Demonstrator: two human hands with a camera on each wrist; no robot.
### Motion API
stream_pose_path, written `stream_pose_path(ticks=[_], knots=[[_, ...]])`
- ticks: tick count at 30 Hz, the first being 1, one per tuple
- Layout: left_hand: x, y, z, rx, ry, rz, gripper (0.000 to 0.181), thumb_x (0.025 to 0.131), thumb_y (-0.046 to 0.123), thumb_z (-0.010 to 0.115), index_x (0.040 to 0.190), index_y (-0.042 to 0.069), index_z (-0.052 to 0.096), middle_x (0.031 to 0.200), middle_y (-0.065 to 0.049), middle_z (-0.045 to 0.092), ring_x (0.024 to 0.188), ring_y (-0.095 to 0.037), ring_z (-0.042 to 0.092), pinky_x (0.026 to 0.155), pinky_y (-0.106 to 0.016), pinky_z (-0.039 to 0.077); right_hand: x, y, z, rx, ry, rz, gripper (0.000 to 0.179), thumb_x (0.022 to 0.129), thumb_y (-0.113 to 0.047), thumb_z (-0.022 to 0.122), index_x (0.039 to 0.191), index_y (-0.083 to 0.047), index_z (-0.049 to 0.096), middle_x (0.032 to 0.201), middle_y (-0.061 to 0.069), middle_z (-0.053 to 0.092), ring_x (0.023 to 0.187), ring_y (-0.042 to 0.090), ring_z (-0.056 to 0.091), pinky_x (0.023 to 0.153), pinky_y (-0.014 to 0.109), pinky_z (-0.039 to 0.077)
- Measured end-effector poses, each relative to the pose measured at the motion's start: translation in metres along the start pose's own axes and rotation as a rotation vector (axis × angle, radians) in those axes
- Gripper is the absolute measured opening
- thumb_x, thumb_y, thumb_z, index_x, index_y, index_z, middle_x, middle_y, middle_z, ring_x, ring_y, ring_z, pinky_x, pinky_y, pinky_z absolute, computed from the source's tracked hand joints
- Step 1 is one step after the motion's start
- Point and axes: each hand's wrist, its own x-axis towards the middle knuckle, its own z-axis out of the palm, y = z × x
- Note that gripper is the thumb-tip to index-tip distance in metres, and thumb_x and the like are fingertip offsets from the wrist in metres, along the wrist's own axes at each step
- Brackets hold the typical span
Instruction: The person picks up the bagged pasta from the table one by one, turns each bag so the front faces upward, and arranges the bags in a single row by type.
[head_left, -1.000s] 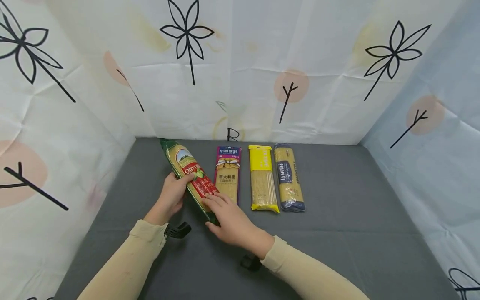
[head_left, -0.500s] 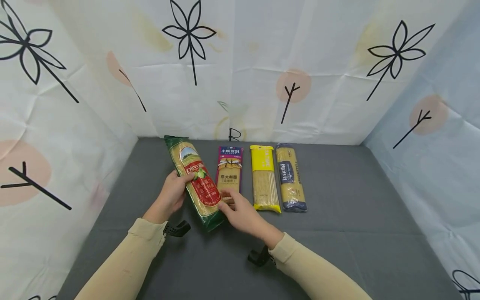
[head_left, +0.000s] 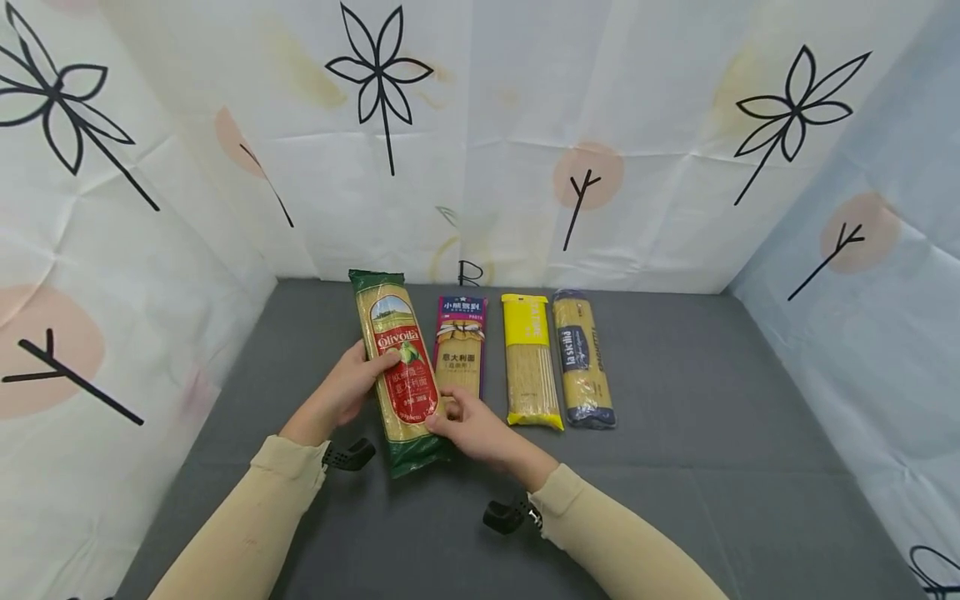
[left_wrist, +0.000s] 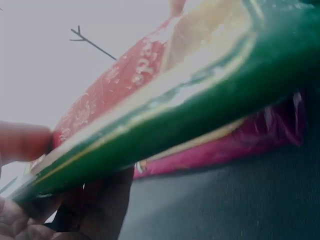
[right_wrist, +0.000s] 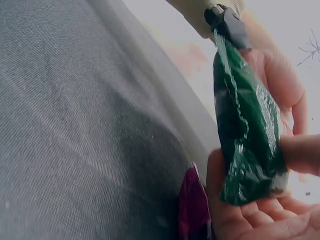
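A green-ended spaghetti packet (head_left: 405, 383) with a red label is held above the table, its front facing up. My left hand (head_left: 351, 385) grips its left edge, thumb on the label and fingers underneath. At the lower right edge my right hand (head_left: 476, 429) pinches it, thumb on top. In the left wrist view the packet's green side (left_wrist: 150, 130) is raised off the cloth. The right wrist view shows its green end (right_wrist: 247, 125) between thumb and fingers. Right beside it lies a purple pasta packet (head_left: 460, 354), its lower part hidden by my right hand.
A yellow pasta packet (head_left: 531, 367) and a blue-and-clear pasta packet (head_left: 583, 362) lie side by side to the right of the purple one. Grey cloth (head_left: 697, 433) covers the table. Patterned white curtains (head_left: 510, 100) stand at the back and both sides.
The spaghetti packet has turned from a slant to nearly upright in the head view, its label now facing up. My right hand has shifted from resting on its front to pinching its lower right edge.
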Motion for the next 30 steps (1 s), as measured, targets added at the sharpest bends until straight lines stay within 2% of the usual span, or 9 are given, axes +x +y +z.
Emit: stream_pose_path(ticks=[3, 7, 12, 15, 20, 24, 27, 30], knots=[[-0.002, -0.004, -0.002, 0.094, -0.015, 0.015, 0.066, 0.095, 0.038, 0.061, 0.144, 0.006, 0.031, 0.129, -0.017, 0.052, 0.107, -0.025, 0.060, 0.089, -0.040, 0.051, 0.004, -0.002, 0.007, 0.009, 0.049, -0.020, 0.050, 0.098, -0.018, 0.059, 0.142, -0.009, 0.036, 0.115, 0.007, 0.065, 0.100, 0.017, 0.061, 0.090, 0.036, 0.047], [-0.004, -0.007, -0.001, 0.166, -0.021, 0.038, 0.064, 0.094, 0.035, 0.064, 0.140, 0.003, 0.034, 0.126, -0.017, 0.054, 0.103, -0.024, 0.062, 0.085, -0.039, 0.053, 0.015, -0.007, 0.014, 0.019, 0.134, -0.005, 0.052, 0.098, -0.020, 0.059, 0.142, -0.009, 0.034, 0.117, 0.006, 0.064, 0.103, 0.017, 0.060, 0.091, 0.040, 0.046], [-0.003, -0.011, -0.007, 0.200, -0.041, 0.056, 0.064, 0.096, 0.025, 0.062, 0.147, 0.004, 0.029, 0.139, -0.018, 0.050, 0.110, -0.027, 0.059, 0.090, -0.042, 0.050, 0.031, -0.012, 0.021, -0.041, 0.251, 0.037, 0.049, 0.097, -0.023, 0.061, 0.137, -0.007, 0.039, 0.100, 0.004, 0.065, 0.090, 0.016, 0.060, 0.079, 0.033, 0.046], [-0.001, -0.016, -0.013, 0.198, -0.059, 0.043, 0.066, 0.098, 0.020, 0.059, 0.151, 0.004, 0.023, 0.145, -0.017, 0.044, 0.115, -0.028, 0.057, 0.096, -0.045, 0.046, 0.039, -0.013, 0.026, -0.082, 0.281, 0.048, 0.044, 0.096, -0.022, 0.062, 0.132, -0.006, 0.044, 0.095, 0.005, 0.063, 0.084, 0.016, 0.058, 0.071, 0.030, 0.046], [0.002, -0.025, -0.025, 0.237, -0.045, -0.021, 0.064, 0.098, 0.018, 0.058, 0.149, 0.000, 0.024, 0.142, -0.020, 0.046, 0.113, -0.026, 0.057, 0.099, -0.047, 0.043, 0.043, -0.009, 0.030, -0.152, 0.224, 0.033, 0.045, 0.096, -0.020, 0.062, 0.134, -0.001, 0.046, 0.094, 0.004, 0.065, 0.078, 0.015, 0.056, 0.064, 0.029, 0.044], [0.001, -0.026, -0.032, 0.305, 0.002, -0.034, 0.066, 0.097, 0.017, 0.059, 0.149, -0.003, 0.022, 0.139, -0.024, 0.047, 0.114, -0.032, 0.056, 0.095, -0.049, 0.046, 0.037, -0.007, 0.029, -0.175, 0.145, 0.021, 0.050, 0.098, -0.015, 0.058, 0.142, -0.001, 0.040, 0.107, 0.007, 0.067, 0.086, 0.016, 0.062, 0.069, 0.031, 0.052], [-0.002, -0.022, -0.035, 0.352, 0.042, -0.019, 0.072, 0.098, 0.021, 0.058, 0.152, -0.001, 0.014, 0.145, -0.026, 0.038, 0.126, -0.039, 0.046, 0.098, -0.054, 0.041, 0.028, -0.010, 0.021, -0.184, 0.115, -0.002, 0.047, 0.100, -0.017, 0.054, 0.143, -0.005, 0.040, 0.120, 0.011, 0.062, 0.096, 0.019, 0.064, 0.077, 0.035, 0.054], [-0.007, -0.013, -0.033, 0.443, 0.077, 0.025, 0.076, 0.100, 0.024, 0.055, 0.154, 0.001, 0.007, 0.152, -0.027, 0.025, 0.136, -0.043, 0.030, 0.102, -0.059, 0.034, 0.017, -0.016, 0.006, -0.243, 0.135, -0.057, 0.043, 0.101, -0.022, 0.052, 0.142, -0.009, 0.042, 0.128, 0.011, 0.058, 0.105, 0.020, 0.061, 0.084, 0.037, 0.053]])
